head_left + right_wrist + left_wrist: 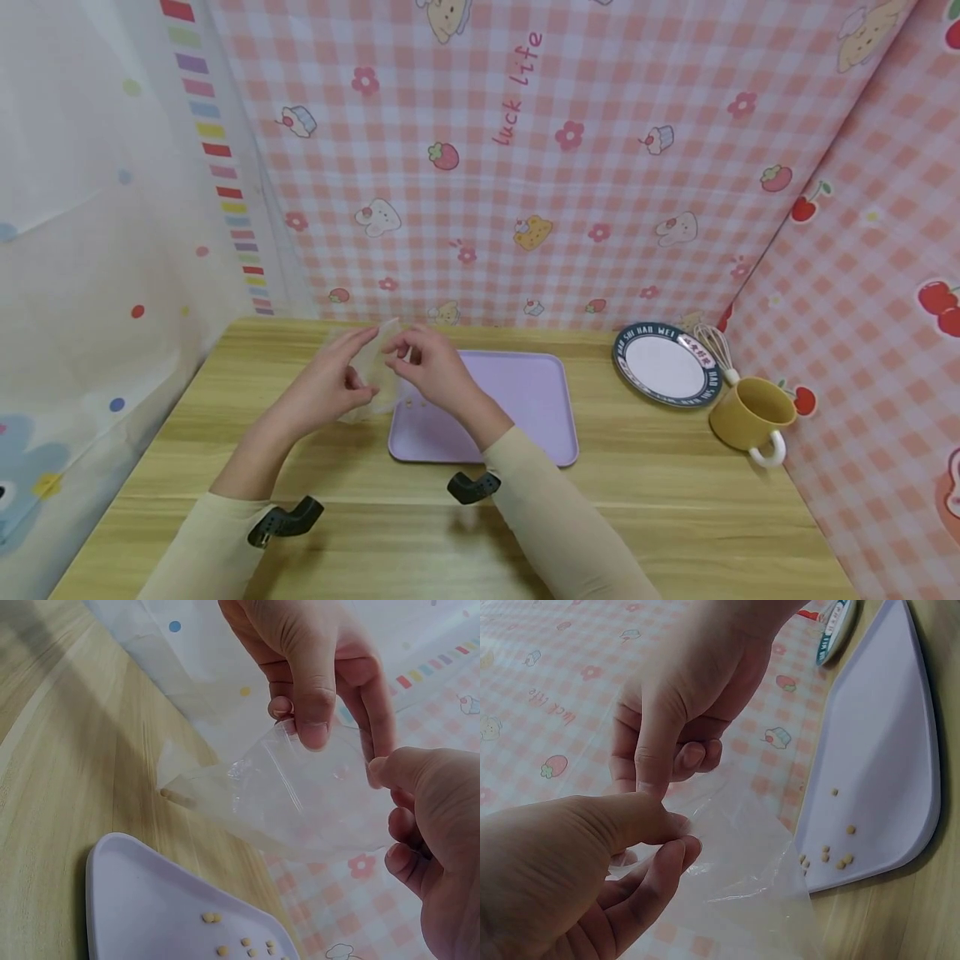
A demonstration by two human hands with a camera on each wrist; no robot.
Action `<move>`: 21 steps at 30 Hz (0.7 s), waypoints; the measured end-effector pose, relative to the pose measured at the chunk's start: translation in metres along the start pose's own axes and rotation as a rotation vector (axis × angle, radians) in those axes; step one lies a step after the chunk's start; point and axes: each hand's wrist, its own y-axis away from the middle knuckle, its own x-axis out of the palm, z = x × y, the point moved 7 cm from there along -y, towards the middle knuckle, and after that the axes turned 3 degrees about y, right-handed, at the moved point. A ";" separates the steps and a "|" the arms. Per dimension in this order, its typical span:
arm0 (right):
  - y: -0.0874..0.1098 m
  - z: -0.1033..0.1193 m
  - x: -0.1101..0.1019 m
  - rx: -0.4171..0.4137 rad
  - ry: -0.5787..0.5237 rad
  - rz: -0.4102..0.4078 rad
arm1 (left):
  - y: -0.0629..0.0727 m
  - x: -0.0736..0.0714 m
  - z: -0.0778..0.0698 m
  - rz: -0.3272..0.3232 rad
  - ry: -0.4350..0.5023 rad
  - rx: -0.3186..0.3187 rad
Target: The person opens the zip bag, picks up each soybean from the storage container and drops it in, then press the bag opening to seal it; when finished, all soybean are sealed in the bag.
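Left hand point(322, 383) clamped on 1 bag point(262, 795), thumb to finger; bag also pinched by right hand point(437, 371), just beside tray point(525, 404)'s left edge. About 8 tan bits point(851, 829) scattered on 1 tray. Wide strip of table point(637, 508) left between tray and plate point(663, 367). 1 plate, 1 whisk point(715, 346), 1 mug point(729, 421) bunched by right wall point(855, 292).
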 end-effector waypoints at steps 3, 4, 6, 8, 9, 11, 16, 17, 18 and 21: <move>0.001 0.000 0.000 0.003 -0.007 -0.004 | 0.000 0.000 0.000 0.003 0.003 0.000; 0.001 0.000 0.000 0.003 -0.011 -0.006 | 0.000 0.000 0.000 0.004 0.005 0.001; 0.002 -0.001 -0.001 -0.002 -0.020 -0.009 | 0.001 0.001 0.000 0.005 0.006 0.000; 0.003 -0.001 -0.001 -0.007 -0.032 -0.010 | 0.001 0.001 0.000 0.003 0.006 0.000; 0.003 -0.001 -0.002 -0.007 -0.037 -0.012 | 0.001 0.001 0.000 0.001 0.003 0.001; 0.005 -0.002 -0.003 -0.005 -0.049 -0.014 | 0.001 0.000 0.001 -0.003 -0.003 0.002; 0.009 -0.008 -0.009 0.029 -0.074 -0.017 | 0.001 -0.001 0.000 -0.006 -0.016 0.001; 0.010 -0.010 -0.011 0.041 -0.080 -0.020 | 0.001 -0.001 0.000 -0.008 -0.016 0.000; 0.011 -0.012 -0.013 0.055 -0.089 -0.025 | 0.002 -0.002 0.000 -0.009 -0.015 -0.002; 0.016 -0.023 -0.022 0.099 -0.109 -0.052 | 0.002 -0.003 0.000 -0.015 -0.014 -0.009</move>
